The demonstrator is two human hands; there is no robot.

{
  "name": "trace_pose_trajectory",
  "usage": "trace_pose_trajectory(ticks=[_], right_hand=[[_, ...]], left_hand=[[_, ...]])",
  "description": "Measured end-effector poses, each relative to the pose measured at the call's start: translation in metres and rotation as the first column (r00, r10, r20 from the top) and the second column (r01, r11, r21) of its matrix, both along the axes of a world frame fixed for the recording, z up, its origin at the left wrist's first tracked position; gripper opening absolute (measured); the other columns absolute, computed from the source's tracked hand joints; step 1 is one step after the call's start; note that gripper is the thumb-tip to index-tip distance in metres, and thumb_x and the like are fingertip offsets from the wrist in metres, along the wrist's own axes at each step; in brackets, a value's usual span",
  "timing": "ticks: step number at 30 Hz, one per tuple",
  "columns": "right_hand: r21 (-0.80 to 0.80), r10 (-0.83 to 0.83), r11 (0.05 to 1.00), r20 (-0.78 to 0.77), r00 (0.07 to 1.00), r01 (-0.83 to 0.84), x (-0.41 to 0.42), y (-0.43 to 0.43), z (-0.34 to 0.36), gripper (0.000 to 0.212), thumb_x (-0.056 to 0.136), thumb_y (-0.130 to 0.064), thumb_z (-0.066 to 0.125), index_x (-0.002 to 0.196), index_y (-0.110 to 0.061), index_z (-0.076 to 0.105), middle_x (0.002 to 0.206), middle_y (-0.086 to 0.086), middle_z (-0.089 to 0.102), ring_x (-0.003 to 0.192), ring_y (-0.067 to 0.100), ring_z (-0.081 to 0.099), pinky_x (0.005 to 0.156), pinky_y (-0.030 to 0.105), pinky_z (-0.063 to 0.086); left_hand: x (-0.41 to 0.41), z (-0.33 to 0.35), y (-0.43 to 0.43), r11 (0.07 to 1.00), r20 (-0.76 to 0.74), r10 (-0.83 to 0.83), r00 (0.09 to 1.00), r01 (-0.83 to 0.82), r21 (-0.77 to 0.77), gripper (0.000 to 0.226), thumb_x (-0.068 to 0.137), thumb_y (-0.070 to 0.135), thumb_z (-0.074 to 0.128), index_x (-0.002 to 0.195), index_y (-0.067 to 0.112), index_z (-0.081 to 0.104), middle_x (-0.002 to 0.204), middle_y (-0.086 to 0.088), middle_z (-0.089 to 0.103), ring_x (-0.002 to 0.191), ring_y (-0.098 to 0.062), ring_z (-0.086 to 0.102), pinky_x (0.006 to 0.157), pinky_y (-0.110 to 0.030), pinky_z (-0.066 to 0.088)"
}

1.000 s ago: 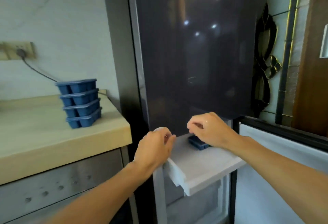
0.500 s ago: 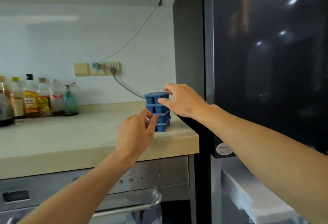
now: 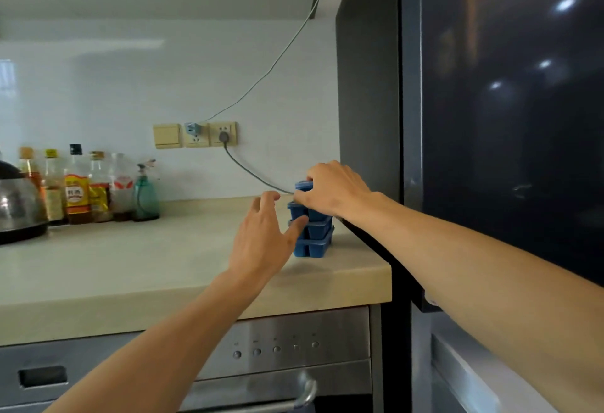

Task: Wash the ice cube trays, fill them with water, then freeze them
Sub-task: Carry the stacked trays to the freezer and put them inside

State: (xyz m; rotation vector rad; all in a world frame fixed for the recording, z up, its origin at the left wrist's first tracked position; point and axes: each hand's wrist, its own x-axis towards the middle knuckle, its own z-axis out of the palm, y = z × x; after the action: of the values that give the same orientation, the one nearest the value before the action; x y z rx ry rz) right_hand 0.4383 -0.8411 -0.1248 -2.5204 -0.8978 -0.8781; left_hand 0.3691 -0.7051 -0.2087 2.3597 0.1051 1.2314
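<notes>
A stack of blue ice cube trays (image 3: 313,236) stands on the beige counter (image 3: 140,269) near its right end, beside the dark fridge (image 3: 503,118). My right hand (image 3: 330,190) lies over the top tray, fingers and thumb curled round its edge. My left hand (image 3: 264,239) is spread at the left side of the stack, thumb against a lower tray, fingers straight.
Several sauce bottles (image 3: 78,187), a green spray bottle (image 3: 145,192) and a metal kettle (image 3: 18,206) stand at the counter's back left. A cord (image 3: 248,174) runs from the wall sockets to behind the trays. An oven (image 3: 277,357) sits below; a white freezer drawer (image 3: 464,376) juts out lower right.
A second ago both hands were at the freezer drawer, the right one on a blue tray. My view swung left; both hands reached the stack on the counter and closed in on it.
</notes>
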Motion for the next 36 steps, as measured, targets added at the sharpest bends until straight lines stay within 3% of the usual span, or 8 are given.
trace_pose_trajectory(ticks=[5,9,15,20,22,24,28,36], right_hand=[[0.144,0.068,0.987,0.026,0.997,-0.071,0.003,-0.043,-0.015,0.029,0.086,-0.041,0.061,0.075,-0.014,0.061,0.077,0.000,0.059,0.070,0.022,0.056,0.058,0.035,0.041],[0.213,0.072,0.973,0.061,0.996,-0.084,-0.002,-0.075,-0.022,0.034,0.084,-0.045,0.060,0.093,-0.014,0.071,0.091,0.000,0.066,0.082,0.019,0.059,0.072,0.038,0.050],[0.297,0.107,0.947,0.067,0.992,-0.122,-0.022,-0.111,-0.034,0.047,0.080,-0.051,0.055,0.108,-0.018,0.072,0.100,-0.003,0.066,0.088,0.015,0.061,0.079,0.038,0.056],[0.329,0.130,0.931,0.113,0.985,-0.160,-0.045,-0.149,-0.052,0.038,0.082,-0.046,0.060,0.109,-0.022,0.072,0.098,-0.008,0.067,0.084,0.011,0.062,0.070,0.031,0.057],[0.352,0.123,0.923,0.122,0.985,-0.159,-0.054,-0.169,-0.065,0.034,0.081,-0.044,0.060,0.106,-0.025,0.072,0.096,-0.012,0.067,0.084,0.008,0.062,0.067,0.024,0.054],[0.359,0.107,0.922,0.122,0.987,-0.144,-0.061,-0.188,-0.078,0.029,0.081,-0.042,0.061,0.101,-0.025,0.072,0.093,-0.014,0.067,0.081,0.007,0.062,0.064,0.022,0.051],[0.367,0.053,0.927,0.067,0.996,-0.074,-0.073,-0.230,-0.109,0.024,0.079,-0.037,0.063,0.096,-0.022,0.073,0.090,-0.014,0.067,0.079,0.010,0.062,0.066,0.028,0.051],[0.293,-0.094,0.946,-0.168,0.981,0.140,-0.069,-0.312,-0.170,0.029,0.074,-0.048,0.057,0.092,-0.029,0.070,0.086,-0.015,0.065,0.079,0.007,0.061,0.066,0.027,0.048]], left_hand=[[0.018,0.009,-0.014,0.996,-0.015,-0.088,0.996,0.088,-0.017,0.069,0.088,0.054,0.068,0.143,0.023,0.038,0.144,-0.002,0.044,0.120,-0.023,0.056,0.084,-0.029,0.042],[0.029,0.014,-0.026,0.994,-0.079,-0.109,0.991,0.106,-0.033,0.069,0.089,0.050,0.069,0.146,0.023,0.042,0.147,-0.005,0.043,0.128,-0.026,0.052,0.091,-0.031,0.041],[0.037,0.017,-0.034,0.992,0.024,-0.123,0.992,0.124,-0.039,0.025,0.090,0.028,0.072,0.111,0.014,0.070,0.112,-0.006,0.065,0.095,-0.018,0.058,0.078,-0.026,0.040],[0.021,0.007,-0.051,0.985,0.183,-0.169,0.968,0.171,0.008,0.023,0.091,0.026,0.073,0.112,0.018,0.071,0.108,0.007,0.059,0.085,-0.006,0.052,0.067,-0.006,0.039],[0.011,0.001,-0.065,0.969,0.250,-0.243,0.937,0.246,0.019,0.026,0.090,0.023,0.075,0.114,0.015,0.070,0.113,0.007,0.059,0.087,-0.004,0.055,0.073,0.002,0.039],[0.001,-0.005,-0.084,0.952,0.279,-0.299,0.913,0.305,0.020,0.032,0.091,0.026,0.074,0.119,0.015,0.069,0.124,0.004,0.060,0.094,0.000,0.056,0.081,-0.001,0.043],[-0.019,-0.022,-0.129,0.914,0.250,-0.400,0.882,0.404,0.034,0.035,0.091,0.030,0.073,0.123,0.015,0.069,0.134,0.003,0.059,0.118,-0.009,0.056,0.103,-0.031,0.050],[-0.030,-0.075,-0.200,0.805,0.079,-0.592,0.802,0.584,0.104,0.040,0.089,0.035,0.074,0.124,0.018,0.069,0.132,0.007,0.059,0.119,-0.001,0.054,0.101,-0.017,0.046]])
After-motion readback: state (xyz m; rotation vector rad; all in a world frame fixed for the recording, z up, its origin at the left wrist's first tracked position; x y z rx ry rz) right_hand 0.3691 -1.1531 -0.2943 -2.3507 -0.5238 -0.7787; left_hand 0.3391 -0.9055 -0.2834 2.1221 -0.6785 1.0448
